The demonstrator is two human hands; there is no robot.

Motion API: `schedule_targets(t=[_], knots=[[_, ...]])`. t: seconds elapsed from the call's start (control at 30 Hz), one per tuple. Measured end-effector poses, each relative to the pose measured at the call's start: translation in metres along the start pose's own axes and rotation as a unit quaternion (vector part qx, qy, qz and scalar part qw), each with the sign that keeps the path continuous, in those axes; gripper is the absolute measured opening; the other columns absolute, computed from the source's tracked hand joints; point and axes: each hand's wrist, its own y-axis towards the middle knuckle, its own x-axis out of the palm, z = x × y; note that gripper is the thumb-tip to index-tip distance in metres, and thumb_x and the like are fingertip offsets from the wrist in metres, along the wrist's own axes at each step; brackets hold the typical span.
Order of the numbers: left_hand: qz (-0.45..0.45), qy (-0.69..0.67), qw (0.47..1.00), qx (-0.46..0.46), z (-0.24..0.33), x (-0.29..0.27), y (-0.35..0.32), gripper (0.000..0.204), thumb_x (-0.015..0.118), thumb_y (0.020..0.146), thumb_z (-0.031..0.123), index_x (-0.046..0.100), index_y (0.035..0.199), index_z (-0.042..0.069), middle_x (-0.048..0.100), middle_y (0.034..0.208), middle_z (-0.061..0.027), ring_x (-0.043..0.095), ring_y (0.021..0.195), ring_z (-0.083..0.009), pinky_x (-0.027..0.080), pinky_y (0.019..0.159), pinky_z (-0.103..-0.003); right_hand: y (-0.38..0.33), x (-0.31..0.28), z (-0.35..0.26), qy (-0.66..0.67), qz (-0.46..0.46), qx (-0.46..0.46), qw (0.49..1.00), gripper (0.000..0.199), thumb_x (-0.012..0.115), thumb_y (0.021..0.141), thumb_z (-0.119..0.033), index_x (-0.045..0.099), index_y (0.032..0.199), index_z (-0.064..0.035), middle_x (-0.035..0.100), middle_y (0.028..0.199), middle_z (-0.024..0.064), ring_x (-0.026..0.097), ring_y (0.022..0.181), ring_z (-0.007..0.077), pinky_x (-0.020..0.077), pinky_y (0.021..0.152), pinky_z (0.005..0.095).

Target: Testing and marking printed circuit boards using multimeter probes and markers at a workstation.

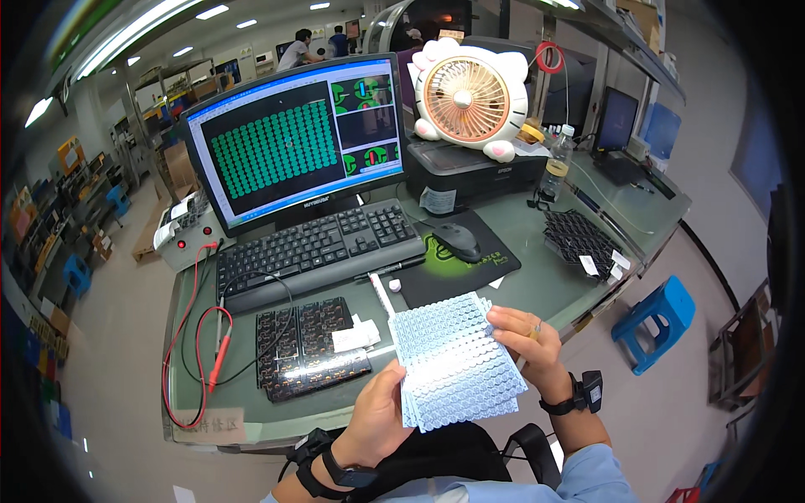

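Leftmost, I see a red probe [220, 356] with its red and black leads lying on the green desk [553, 277], near a grey box with buttons [189, 235]. Just right of the probe sits a dark circuit panel [312, 348] with a white slip on it, in front of the black keyboard [319, 249]. Above the keyboard stands the monitor [293, 138], showing a grid of green dots. My left hand [381, 419] grips the lower left edge of a fanned stack of pale blue sheets [457, 360], thumb on top, fingers curled beneath. The stack is held over the desk's near edge, tilted, between both hands. My right hand [524, 339] clasps its right edge, fingers bent onto the top sheet. Behind the stack lie a pen, a mouse [457, 241] on a black mat [457, 260], and a printer [474, 172] carrying a cat-shaped fan [470, 96]. Further right are a bottle [556, 163], a black tray [583, 239] and, on the floor, a blue stool [654, 318].
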Motion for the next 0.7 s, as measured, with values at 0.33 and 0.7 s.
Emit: schedule_targets(t=[0.33,0.7], knots=[[0.023,0.133,0.983,0.128,-0.002,0.003,-0.004,0.042,0.044,0.099,0.006,0.036,0.139,-0.004,0.055,0.128,-0.0138,0.055,0.116,-0.0167,0.045,0.1,-0.033,-0.025,-0.01,-0.008,0.467,0.015,0.473,0.747,0.012,0.069,0.089,-0.011,0.061,0.091,-0.0025,0.062,0.076,0.002,0.052,0.065,0.0041,0.0416,0.056,0.0186],[-0.031,0.192,0.97,0.148,-0.003,0.009,-0.007,0.053,0.049,0.1,0.012,0.026,0.146,-0.004,0.048,0.137,-0.0138,0.047,0.126,-0.0178,0.036,0.107,-0.034,-0.016,0.023,-0.034,0.436,0.062,0.502,0.744,0.015,0.065,0.094,-0.016,0.057,0.096,-0.0028,0.06,0.083,-0.0008,0.053,0.074,0.0035,0.0442,0.066,0.0193]])
